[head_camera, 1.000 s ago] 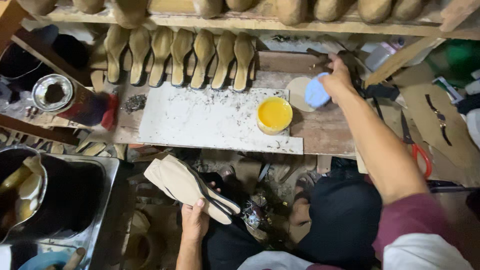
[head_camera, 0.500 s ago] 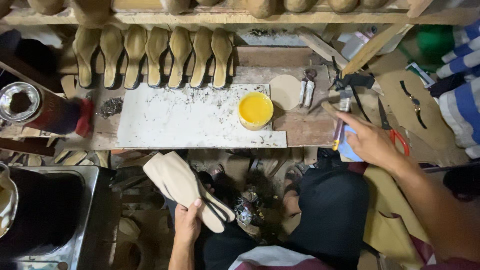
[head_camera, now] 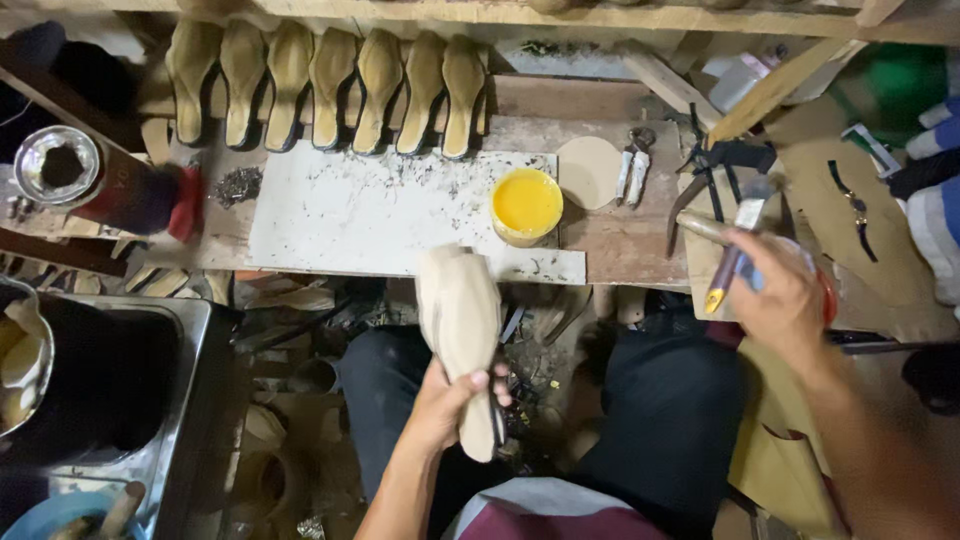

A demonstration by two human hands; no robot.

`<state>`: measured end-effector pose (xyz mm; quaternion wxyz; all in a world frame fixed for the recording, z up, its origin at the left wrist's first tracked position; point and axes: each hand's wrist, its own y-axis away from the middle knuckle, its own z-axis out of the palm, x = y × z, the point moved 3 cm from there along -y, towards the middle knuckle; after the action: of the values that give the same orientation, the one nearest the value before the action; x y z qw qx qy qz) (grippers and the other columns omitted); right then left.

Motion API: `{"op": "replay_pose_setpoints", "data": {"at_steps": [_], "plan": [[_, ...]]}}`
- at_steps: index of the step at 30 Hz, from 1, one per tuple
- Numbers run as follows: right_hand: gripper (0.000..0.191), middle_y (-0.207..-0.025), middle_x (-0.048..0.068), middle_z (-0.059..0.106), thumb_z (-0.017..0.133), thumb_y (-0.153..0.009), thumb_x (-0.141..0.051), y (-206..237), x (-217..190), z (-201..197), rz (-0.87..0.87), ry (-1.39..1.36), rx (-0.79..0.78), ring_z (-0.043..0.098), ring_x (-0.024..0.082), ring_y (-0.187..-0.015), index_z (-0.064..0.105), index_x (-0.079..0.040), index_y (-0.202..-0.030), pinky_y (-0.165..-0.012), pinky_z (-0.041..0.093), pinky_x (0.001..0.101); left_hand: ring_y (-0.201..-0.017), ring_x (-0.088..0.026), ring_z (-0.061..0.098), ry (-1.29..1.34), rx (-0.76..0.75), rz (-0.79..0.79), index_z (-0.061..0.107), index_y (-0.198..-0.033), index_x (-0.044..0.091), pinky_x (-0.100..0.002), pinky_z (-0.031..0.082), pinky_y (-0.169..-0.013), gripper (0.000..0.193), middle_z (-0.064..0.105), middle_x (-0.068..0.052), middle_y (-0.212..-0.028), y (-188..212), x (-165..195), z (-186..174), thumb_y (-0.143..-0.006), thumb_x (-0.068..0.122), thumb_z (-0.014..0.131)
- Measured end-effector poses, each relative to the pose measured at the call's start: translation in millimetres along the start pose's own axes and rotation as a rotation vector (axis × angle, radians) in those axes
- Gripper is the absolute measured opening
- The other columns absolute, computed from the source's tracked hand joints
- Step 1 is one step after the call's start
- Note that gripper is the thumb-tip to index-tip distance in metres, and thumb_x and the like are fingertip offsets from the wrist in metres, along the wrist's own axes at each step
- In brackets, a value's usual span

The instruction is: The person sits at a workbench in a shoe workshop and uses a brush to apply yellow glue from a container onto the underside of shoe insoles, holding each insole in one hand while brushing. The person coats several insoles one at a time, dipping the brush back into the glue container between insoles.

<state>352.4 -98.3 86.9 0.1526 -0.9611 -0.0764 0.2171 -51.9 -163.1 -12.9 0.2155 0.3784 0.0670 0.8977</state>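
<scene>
The left hand point(head_camera: 440, 405) grasps a pale shoe sole point(head_camera: 461, 325) over the lap; the right hand point(head_camera: 785, 300) grips a brush point(head_camera: 735, 255). A yellow glue tub point(head_camera: 526, 205), pliers point(head_camera: 632, 170) and a row of soles point(head_camera: 330, 85) crowd the counter point(head_camera: 640, 245).

I see even, fairly bright light on the white board point(head_camera: 400, 215); deep shadow fills nine o'clock, and the edges bow and blur slightly.

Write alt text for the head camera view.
A person's left hand holds a pale shoe last over their lap while the right hand grips a small brush. A tub of yellow glue sits on the workbench.
</scene>
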Motion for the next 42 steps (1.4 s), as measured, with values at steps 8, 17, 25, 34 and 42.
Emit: {"op": "replay_pose_setpoints", "data": {"at_steps": [8, 17, 25, 34, 42], "plan": [[0.080, -0.157, 0.021, 0.052, 0.071, -0.089, -0.014, 46, -118, 104, 0.087, -1.102, 0.012, 0.060, 0.026, -0.132, 0.035, -0.006, -0.160, -0.106, 0.050, 0.0367, -0.084, -0.019, 0.070, -0.227, -0.393, -0.347, 0.049, -0.141, -0.002, -0.034, 0.059, -0.078, 0.061, 0.070, -0.014, -0.103, 2, -61, 42, -0.088, 0.008, 0.077], [0.068, -0.139, 0.020, 0.064, 0.079, -0.085, -0.002, 44, -149, 107, 0.038, -0.964, -0.073, 0.064, 0.023, -0.124, 0.047, -0.001, -0.145, -0.103, 0.052, 0.0345, -0.082, -0.014, 0.064, -0.393, -0.227, -0.279, 0.052, -0.136, -0.001, -0.030, 0.057, -0.073, 0.060, 0.064, -0.006, -0.098, 22, -55, 12, -0.084, 0.013, 0.080], [0.024, -0.105, 0.011, 0.080, 0.067, -0.099, -0.011, 54, -129, 93, 0.275, -0.822, 0.040, 0.073, 0.014, -0.097, 0.065, 0.000, -0.120, -0.087, 0.056, 0.0264, -0.079, -0.016, 0.065, -0.411, -0.165, -0.136, 0.037, -0.151, 0.005, -0.031, 0.057, -0.072, 0.078, 0.065, -0.007, -0.096, 48, -36, -2, -0.084, 0.015, 0.075], [0.028, -0.103, 0.012, 0.080, 0.068, -0.095, -0.011, 74, -132, 139, 0.408, -0.859, -0.116, 0.075, 0.015, -0.097, 0.067, 0.001, -0.120, -0.084, 0.058, 0.0271, -0.079, -0.020, 0.066, -0.300, 0.142, -0.111, 0.054, -0.125, -0.001, -0.035, 0.055, -0.075, 0.047, 0.066, -0.011, -0.094, 32, -18, -90, -0.085, 0.017, 0.072], [0.027, -0.098, 0.011, 0.082, 0.068, -0.093, -0.010, 112, -165, 167, 0.360, -0.872, -0.170, 0.078, 0.015, -0.091, 0.068, 0.000, -0.119, -0.081, 0.061, 0.0278, -0.081, -0.021, 0.065, -0.233, 0.088, -0.129, 0.055, -0.121, -0.001, -0.035, 0.055, -0.077, 0.043, 0.067, -0.012, -0.096, 32, -8, -123, -0.087, 0.019, 0.072]]}}
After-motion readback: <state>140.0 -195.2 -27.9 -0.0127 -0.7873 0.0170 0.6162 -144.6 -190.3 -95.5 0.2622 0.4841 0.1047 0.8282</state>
